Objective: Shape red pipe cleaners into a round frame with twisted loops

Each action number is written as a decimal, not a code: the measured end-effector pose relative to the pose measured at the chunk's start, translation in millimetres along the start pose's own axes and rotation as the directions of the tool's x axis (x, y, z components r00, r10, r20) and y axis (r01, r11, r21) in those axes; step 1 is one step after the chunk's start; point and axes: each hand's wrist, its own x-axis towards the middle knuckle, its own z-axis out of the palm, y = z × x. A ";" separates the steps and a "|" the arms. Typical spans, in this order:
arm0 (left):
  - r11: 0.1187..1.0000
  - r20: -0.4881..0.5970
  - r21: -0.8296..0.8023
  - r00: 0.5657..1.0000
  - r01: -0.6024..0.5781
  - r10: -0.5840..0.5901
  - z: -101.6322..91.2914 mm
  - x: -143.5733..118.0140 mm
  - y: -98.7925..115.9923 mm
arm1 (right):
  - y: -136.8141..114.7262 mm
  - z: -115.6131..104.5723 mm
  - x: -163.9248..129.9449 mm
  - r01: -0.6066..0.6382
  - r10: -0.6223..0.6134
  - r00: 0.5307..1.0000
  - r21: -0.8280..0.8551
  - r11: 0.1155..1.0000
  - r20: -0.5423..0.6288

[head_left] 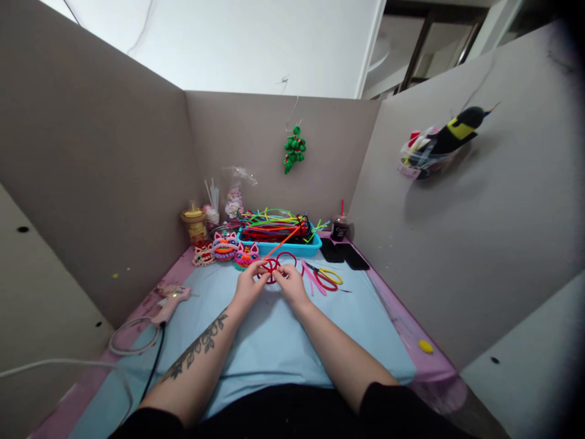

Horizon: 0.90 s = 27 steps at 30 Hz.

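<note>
The red looped piece is just on the near side of the blue tray, raised between the left hand and the right hand. Each hand is pinching it, the fingertips almost meeting at its middle. It is made of thin red strands bent into rounded loops, one wider loop arching over the right hand. An orange strand slants from beside the left hand's fingers towards the tray; whether it joins the red piece cannot be told. Scissors and pink strips lie near the tray's right front corner. Right of the tray, a dark cup carries pale marks too small to read.
</note>
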 end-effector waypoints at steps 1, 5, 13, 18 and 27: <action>1.000 0.008 0.010 1.000 -0.003 0.003 0.2 -0.6 0.8 | 0.2 0.4 0.0 -0.023 0.023 1.000 0.012 1.000 0.004; 1.000 0.038 0.020 0.999 0.000 0.000 1.0 -2.1 4.2 | 2.6 2.4 -0.1 -0.061 0.060 0.998 0.078 0.995 0.009; 0.999 0.001 0.029 1.000 0.016 -0.016 -1.9 2.2 0.0 | 10.9 1.6 2.1 -0.123 0.120 0.992 0.172 0.977 0.031; 0.981 0.029 0.177 0.997 -0.082 0.078 -6.2 3.0 1.0 | 14.5 -5.5 6.4 -0.071 0.071 0.997 0.123 0.990 0.003; 0.971 -0.008 0.195 0.990 -0.140 0.144 -7.2 5.0 -1.2 | 12.0 -9.4 8.3 0.075 -0.068 0.992 -0.070 0.995 0.103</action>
